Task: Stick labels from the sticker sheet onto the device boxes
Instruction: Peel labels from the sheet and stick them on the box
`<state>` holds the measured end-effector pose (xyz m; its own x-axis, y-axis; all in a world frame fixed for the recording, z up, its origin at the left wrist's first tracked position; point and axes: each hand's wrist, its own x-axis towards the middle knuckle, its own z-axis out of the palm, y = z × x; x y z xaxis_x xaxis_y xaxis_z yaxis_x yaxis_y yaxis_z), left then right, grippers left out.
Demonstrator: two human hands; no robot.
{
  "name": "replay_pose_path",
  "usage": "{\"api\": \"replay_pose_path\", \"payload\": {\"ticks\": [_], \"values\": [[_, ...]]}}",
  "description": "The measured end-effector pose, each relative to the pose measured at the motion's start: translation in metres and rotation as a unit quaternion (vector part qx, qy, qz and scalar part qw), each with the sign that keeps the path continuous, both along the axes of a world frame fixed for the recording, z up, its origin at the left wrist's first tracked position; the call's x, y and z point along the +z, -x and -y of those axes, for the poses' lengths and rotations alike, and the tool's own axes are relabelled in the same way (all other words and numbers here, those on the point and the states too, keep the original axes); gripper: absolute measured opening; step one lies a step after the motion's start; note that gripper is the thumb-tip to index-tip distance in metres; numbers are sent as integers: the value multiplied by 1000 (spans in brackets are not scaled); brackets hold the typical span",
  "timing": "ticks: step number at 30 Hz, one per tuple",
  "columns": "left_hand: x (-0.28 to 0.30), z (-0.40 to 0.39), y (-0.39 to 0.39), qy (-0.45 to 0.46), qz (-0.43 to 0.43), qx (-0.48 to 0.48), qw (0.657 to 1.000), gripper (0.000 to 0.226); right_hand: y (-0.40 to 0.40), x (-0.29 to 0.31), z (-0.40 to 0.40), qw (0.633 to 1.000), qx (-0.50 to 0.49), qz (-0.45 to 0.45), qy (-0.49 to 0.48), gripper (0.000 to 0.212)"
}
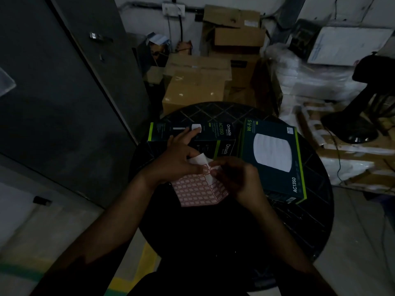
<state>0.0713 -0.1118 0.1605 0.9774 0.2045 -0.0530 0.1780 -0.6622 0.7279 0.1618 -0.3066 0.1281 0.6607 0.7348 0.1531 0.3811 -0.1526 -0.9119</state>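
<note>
Fingers of the left hand (175, 161) curl round the top edge of the sticker sheet (198, 186), bending it back. Right hand (237, 178) pinches at a label near that fold. Sheet: white, grid of small red-edged labels, held above the round dark table (310, 221). Two dark green-trimmed boxes, one (192, 135) behind the hands, one (273, 159) to the right.
</note>
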Motion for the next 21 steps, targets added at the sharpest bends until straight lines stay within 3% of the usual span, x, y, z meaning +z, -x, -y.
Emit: {"api": "replay_pose_path", "payload": {"ticks": [2,5,8,11,21], "values": [[-3,0,-1,-9,8,8,1000,20,-2,-3,-2,996,-33,79,9,22],[-5,0,-3,-19,8,17,1000,23,-3,-5,-6,990,-90,110,19,18],[-5,-1,-4,-24,15,14,1000,24,-2,-5,-6,983,-83,159,41,16],[-5,-2,-4,-24,16,4,1000,20,-1,-6,-6,983,-80,161,43,27],[-8,-6,0,-26,11,-16,999,21,3,-6,-9,978,-97,182,29,29]]}}
